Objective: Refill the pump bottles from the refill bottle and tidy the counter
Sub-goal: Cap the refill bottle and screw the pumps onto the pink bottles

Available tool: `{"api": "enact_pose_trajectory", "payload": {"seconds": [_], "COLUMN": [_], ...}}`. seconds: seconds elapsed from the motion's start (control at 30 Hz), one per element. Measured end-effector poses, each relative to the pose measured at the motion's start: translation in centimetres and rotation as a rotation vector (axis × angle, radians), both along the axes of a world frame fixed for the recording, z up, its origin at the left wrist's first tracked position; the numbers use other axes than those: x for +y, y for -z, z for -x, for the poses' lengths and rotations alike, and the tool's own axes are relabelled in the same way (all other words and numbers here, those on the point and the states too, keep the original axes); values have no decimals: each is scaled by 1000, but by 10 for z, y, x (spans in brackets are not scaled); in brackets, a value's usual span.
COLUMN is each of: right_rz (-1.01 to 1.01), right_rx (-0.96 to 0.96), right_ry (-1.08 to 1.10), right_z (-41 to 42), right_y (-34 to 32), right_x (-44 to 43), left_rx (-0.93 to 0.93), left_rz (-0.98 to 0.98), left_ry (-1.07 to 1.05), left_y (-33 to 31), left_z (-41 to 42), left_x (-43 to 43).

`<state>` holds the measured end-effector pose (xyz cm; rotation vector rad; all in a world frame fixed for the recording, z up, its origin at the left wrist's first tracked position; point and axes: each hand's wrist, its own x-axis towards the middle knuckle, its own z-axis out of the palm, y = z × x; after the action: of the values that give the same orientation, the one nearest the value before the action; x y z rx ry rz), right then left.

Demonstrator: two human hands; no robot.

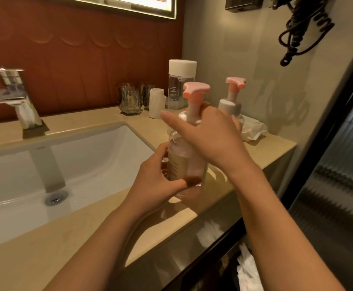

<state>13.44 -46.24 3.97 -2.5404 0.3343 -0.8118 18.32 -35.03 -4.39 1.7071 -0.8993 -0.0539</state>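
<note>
Beige counter (83,232), left hand (152,185) fingers wrapped round pump bottle (187,162), right hand (211,135) fingers gripping its collar.

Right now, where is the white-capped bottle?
Head view: the white-capped bottle stands back-right of the sink, between the white roll and the far pump bottle.

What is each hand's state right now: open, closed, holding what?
Left hand: closed, holding the near pump bottle by its lower body.
Right hand: closed round the same bottle's neck, one finger straight.
</note>
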Motion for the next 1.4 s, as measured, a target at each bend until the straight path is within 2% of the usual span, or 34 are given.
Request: {"api": "enact_pose_trajectory", "payload": {"seconds": [0.13, 0.2, 0.33, 0.47, 0.6, 0.77, 0.9, 1.0, 1.07, 1.17, 1.2, 1.4], "right_rz": [-382, -400, -379, -488, -551, -423, -89, 76, -30, -451, -503, -509], "right_rx": [274, 310, 376, 312, 172, -50, -276, -174, -129, 7, 45, 218], "right_ry": [-456, -632, -797, -855, -726, -387, -55, 57, -76, -503, -597, -816], "right_z": [9, 3, -17, -27, -23, -12, -9, -10, -8, -1, -3, -19], "right_y": [-22, -25, -21, -12, -4, 3, 13, 12, 7, -6, -8, -15], "right_x": [-27, -43, -53, -52, -45, -23, -4, -6, -11, -26, -35, -52], "left_rx": [-8, -15, -4, -23, -71, -109, -109, -90, -92, -98, -100, -95], "left_rz": [-3, -6, -9, -31, -34, -38, -37, -33, -26, -16, -17, -24], "left_ry": [11, 15, 10, -22, -62, -84, -82, -76, -65, -60, -61, -61], "left_y": [-1, -2, -4, -3, -2, -1, 0, 0, 1, 0, 0, -1], "left_z": [-1, -1, 0, 0, 1, 0, 1, 1, 0, 1, 1, 0], "left_x": [1, 2, 1, 1, 0, 1, 0, -1, 0, 0, 0, -1]}}
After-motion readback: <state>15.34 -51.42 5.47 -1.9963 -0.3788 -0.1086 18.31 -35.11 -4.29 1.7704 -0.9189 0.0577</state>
